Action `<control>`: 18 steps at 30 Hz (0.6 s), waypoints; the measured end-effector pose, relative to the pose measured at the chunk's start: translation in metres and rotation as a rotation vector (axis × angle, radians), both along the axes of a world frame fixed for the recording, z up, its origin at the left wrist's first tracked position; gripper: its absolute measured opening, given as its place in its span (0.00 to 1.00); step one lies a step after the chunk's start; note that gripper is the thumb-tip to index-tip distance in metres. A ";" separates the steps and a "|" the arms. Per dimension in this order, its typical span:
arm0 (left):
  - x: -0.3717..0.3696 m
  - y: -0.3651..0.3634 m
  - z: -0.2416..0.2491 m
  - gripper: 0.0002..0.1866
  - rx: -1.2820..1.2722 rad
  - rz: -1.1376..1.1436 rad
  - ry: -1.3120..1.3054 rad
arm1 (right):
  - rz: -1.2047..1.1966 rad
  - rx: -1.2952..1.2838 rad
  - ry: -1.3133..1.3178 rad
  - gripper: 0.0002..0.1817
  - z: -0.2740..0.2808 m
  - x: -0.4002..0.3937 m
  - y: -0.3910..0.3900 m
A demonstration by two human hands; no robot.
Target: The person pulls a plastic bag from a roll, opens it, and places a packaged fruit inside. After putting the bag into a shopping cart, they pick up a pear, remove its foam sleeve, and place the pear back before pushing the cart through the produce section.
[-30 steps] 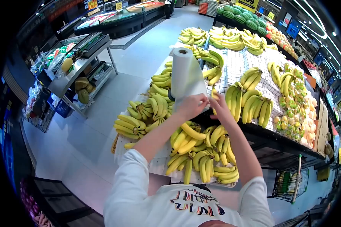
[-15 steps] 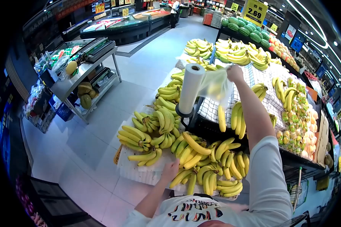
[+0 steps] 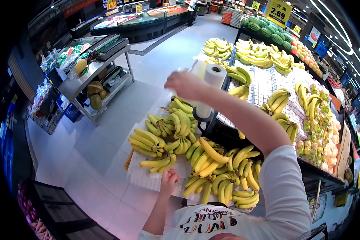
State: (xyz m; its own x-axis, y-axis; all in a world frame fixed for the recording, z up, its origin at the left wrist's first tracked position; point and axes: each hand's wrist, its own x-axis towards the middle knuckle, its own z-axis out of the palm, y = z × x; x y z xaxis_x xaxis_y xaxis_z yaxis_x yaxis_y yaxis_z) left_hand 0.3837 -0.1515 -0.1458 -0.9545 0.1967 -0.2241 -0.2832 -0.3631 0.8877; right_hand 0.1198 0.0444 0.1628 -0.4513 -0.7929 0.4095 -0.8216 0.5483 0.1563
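Observation:
My right hand (image 3: pixel 185 85), somewhat blurred, is raised left of the plastic bag roll (image 3: pixel 215 82), its forearm crossing in front of the roll. The hand is closed with its fingers curled. Part of a translucent plastic bag (image 3: pixel 197 69) shows behind the wrist, between hand and roll; its gripped edge is hidden. My left hand (image 3: pixel 170 181) hovers low over the white display board, with fingers curled in and nothing visible in them. Close by are a small bunch of bananas (image 3: pixel 159 163) and a larger heap of bananas (image 3: pixel 224 174).
A black-edged stand with a checked cloth (image 3: pixel 264 80) holds more bananas and wrapped fruit (image 3: pixel 314 124). Watermelons (image 3: pixel 268 30) lie behind a yellow price sign (image 3: pixel 279 13). A metal cart (image 3: pixel 90 76) stands at left, dark crates (image 3: pixel 56 208) at lower left. A person (image 3: pixel 191 11) stands far back.
My right hand has swung left across the roll from over the checked cloth, drawing the bag with it. My left hand has shifted slightly left, away from the bananas. The view has turned slightly.

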 end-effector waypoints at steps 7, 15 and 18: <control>-0.028 0.004 0.077 0.24 -0.281 0.352 0.500 | 0.304 0.244 0.013 0.05 -0.056 0.172 0.016; -0.079 0.073 0.118 0.26 -0.452 0.106 0.842 | 0.133 0.367 -0.263 0.05 -0.071 0.272 0.088; -0.095 0.133 0.045 0.29 -0.449 0.108 0.475 | 0.030 0.228 -0.354 0.07 -0.067 0.300 0.112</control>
State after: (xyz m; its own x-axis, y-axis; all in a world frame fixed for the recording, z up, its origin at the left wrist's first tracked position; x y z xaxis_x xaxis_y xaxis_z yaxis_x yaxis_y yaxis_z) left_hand 0.2891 -0.0184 -0.1007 -0.9788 0.0796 0.1885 0.1939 0.0670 0.9787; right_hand 0.4200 0.1562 0.0957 -0.5076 -0.8603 0.0462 -0.8616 0.5071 -0.0240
